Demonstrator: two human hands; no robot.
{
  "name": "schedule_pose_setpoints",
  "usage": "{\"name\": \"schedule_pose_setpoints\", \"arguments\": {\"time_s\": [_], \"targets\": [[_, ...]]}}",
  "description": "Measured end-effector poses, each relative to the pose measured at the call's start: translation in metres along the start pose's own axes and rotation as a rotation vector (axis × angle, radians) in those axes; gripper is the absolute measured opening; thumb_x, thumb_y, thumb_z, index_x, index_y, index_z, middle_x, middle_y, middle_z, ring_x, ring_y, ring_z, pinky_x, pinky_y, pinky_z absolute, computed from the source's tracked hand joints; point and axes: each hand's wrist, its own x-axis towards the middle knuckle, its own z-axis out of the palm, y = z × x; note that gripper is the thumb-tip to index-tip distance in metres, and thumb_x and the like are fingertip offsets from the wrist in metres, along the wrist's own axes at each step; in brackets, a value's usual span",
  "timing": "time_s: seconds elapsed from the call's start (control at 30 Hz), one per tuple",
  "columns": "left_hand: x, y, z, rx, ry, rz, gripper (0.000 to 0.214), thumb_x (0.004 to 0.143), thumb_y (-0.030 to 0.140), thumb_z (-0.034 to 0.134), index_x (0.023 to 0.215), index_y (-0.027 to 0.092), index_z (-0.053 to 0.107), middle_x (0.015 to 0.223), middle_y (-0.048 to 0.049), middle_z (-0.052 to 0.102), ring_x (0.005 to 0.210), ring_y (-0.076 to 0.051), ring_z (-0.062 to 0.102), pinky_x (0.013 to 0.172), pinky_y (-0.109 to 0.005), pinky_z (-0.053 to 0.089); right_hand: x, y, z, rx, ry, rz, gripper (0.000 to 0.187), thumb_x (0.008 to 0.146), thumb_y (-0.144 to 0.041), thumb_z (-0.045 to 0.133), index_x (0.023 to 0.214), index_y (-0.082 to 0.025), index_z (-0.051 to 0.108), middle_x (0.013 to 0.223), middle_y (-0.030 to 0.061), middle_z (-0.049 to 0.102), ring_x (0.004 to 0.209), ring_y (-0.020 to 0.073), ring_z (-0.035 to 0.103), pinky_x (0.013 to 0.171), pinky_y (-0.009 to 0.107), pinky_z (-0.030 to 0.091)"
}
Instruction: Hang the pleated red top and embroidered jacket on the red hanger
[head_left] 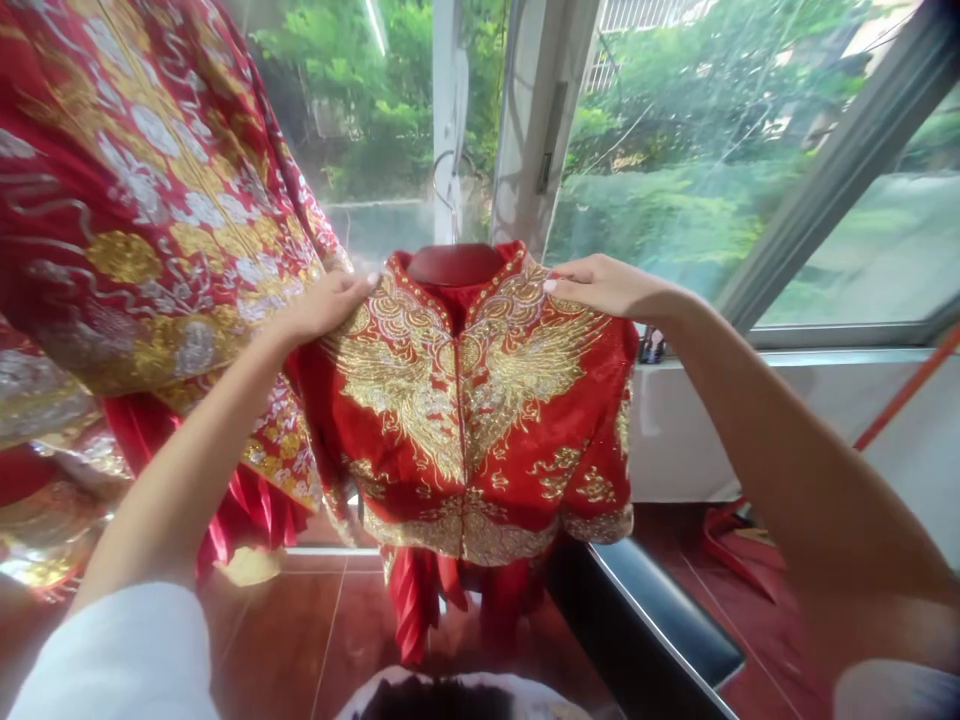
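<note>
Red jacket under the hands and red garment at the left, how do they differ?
The jacket has gold wing-like embroidery with plain red areas; the left garment is more densely covered in gold and silver. The jacket fits within the frame; the left garment runs past its edge. Both are red with shiny embroidery.

The red jacket [480,410] bears 2 gold wing shapes, the red robe [165,200] silver-and-gold florals.

Bright daylight through windows [675,180], hazy glare, soft blur, stretched edges
</note>
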Motion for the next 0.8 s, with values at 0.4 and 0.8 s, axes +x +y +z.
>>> {"name": "schedule_pose_setpoints", "arguments": {"time_s": [0.4, 0.8], "targets": [[0.002, 0.011, 0.011, -0.037, 0.229, 0.027, 0.046, 0.086, 0.053, 0.04, 0.055, 0.022, 0.026, 0.052, 0.0032, 0.026, 0.051, -0.011, 0.025, 0.052, -0.028, 0.02, -0.003, 0.007, 0.02, -0.069, 0.249, -0.092, 0.024, 0.085, -0.032, 0.057, 0.066, -0.017, 0.057, 0.057, -0.0037, 0.041, 0.056, 0.0091, 0.037, 0.056, 0.024, 0.029], [-0.029, 0.02, 0.028, 0.317, 0.376, -0.098, 0.046, 0.094, 0.054, 0.033, 0.066, 0.021, 0.047, 0.055, -0.0017, 0.042, 0.053, -0.016, 0.036, 0.056, -0.03, 0.019, -0.051, -0.071, 0.164, 0.232, 0.488, 0.095, 0.047, 0.088, -0.035, 0.05, 0.129, -0.022, 0.03, 0.067, -0.0009, 0.055, 0.063, 0.0181, 0.054, 0.067, 0.032, 0.044]]}}
